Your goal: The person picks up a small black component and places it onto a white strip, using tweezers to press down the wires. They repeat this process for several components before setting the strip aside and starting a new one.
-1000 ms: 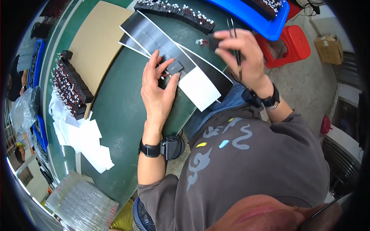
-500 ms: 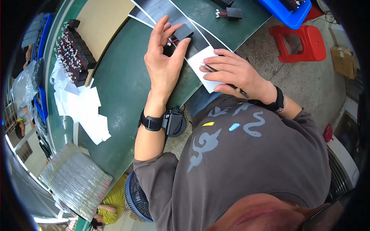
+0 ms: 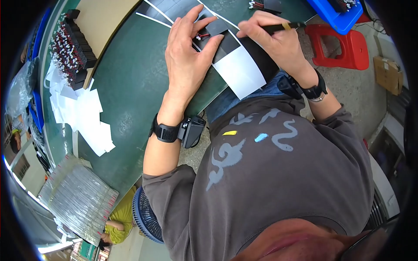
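My left hand (image 3: 188, 50) is bent round a small dark grey block (image 3: 217, 27), gripping it between thumb and fingers. Short red and black wires with a white connector (image 3: 199, 37) come out of the block's side. My right hand (image 3: 278, 41) is closed on slim black tweezers (image 3: 297, 25) with a yellow band; their tips are hidden. Between the hands, a white rectangular sheet (image 3: 240, 73) hangs partly over the table edge. Beneath the block lies a dark, glossy panel (image 3: 226, 46) with white strips (image 3: 157, 11) along it.
On the green table (image 3: 130, 93), several wired dark blocks (image 3: 69, 52) stand in a row beside loose white sheets (image 3: 82, 117). A plastic-wrapped stack (image 3: 78, 198) sits lower left. A blue bin (image 3: 337, 17) and red stool (image 3: 339, 47) are at upper right.
My right hand has lifted off the white sheet and moved up and right with the tweezers, uncovering the sheet. My left hand stays on the block, and the view has shifted slightly.
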### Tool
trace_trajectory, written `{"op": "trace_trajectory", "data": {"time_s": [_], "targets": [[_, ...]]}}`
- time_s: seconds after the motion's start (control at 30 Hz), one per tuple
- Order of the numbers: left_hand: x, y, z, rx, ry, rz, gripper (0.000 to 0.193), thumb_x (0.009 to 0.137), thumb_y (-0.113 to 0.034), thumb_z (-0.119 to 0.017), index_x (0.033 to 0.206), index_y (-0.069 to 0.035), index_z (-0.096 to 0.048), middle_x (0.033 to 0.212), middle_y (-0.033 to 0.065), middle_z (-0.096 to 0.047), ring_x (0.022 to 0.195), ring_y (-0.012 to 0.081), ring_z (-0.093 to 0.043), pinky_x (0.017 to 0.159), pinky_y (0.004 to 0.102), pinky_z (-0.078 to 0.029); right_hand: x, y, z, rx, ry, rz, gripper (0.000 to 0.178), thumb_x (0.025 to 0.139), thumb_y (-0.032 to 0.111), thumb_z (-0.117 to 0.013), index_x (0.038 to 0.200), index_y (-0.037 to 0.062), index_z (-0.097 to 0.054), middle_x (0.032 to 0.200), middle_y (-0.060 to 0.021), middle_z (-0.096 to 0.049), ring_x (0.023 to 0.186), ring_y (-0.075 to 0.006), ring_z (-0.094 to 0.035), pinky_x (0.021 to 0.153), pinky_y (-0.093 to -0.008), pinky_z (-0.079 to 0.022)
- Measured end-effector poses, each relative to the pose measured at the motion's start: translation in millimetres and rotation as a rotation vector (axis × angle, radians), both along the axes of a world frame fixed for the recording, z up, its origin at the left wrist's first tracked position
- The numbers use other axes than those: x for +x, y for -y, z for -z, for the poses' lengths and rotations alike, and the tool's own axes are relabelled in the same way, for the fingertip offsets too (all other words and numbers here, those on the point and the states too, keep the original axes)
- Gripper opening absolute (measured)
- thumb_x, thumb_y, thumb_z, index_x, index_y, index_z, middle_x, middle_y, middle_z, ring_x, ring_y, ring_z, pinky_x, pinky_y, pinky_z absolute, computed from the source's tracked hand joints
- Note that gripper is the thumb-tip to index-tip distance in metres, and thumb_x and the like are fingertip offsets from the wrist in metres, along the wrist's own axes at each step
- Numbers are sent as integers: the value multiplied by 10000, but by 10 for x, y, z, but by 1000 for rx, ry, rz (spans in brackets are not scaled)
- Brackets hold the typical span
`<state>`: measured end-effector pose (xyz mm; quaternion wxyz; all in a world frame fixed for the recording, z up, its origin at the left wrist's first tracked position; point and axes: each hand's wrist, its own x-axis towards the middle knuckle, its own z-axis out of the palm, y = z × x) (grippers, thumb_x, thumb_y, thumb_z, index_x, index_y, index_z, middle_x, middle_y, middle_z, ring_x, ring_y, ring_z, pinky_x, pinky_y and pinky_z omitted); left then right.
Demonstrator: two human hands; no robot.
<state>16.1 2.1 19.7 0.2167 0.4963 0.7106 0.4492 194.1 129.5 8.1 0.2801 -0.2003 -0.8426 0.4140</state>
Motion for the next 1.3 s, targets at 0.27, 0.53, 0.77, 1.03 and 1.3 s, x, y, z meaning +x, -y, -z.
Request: {"op": "trace_trajectory", "data": {"time_s": [0.27, 0.53, 0.77, 1.03, 1.3], "targets": [[-13, -1, 23, 21, -22, 9, 651, 801, -23, -782, 1403, -51, -538, 1120, 111, -733, 905, 222, -673, 792, 307, -534, -200, 87, -165, -97, 40, 215, 272, 878, 145, -790, 745, 20, -588, 644, -56, -544, 570, -149, -482, 535, -320, -385], [-6, 6, -16, 25, -21, 9, 668, 796, -22, -780, 1413, -55, -528, 1142, 114, -725, 930, 233, -684, 794, 310, -535, -226, 110, -125, -4, 1, 262, 270, 865, 120, -796, 735, 13, -583, 643, -58, -539, 573, -139, -484, 538, -310, -377], [-8, 11, -5, -9, 2, 8, 668, 800, -18, -780, 1417, -49, -526, 1156, 110, -722, 946, 214, -693, 792, 299, -532, -186, 59, -17, -136, -399, 49, 241, 859, 79, -792, 741, 4, -596, 646, -57, -547, 583, -133, -497, 550, -301, -380], [-4, -1, 18, 2, -4, 15, 670, 804, -16, -780, 1422, -41, -521, 1158, 105, -724, 944, 196, -695, 788, 280, -527, -175, 68, -89, -41, -82, 188, 243, 860, 66, -791, 733, 5, -593, 656, -56, -545, 586, -131, -496, 545, -308, -374], [10, -12, -33, -45, 64, 1, 685, 802, -9, -776, 1434, -44, -513, 1161, 129, -714, 965, 213, -693, 812, 295, -533, -206, 61, -135, 13, -107, 156, 259, 885, 89, -776, 729, 22, -580, 636, -40, -548, 563, -117, -499, 525, -289, -373]]}}
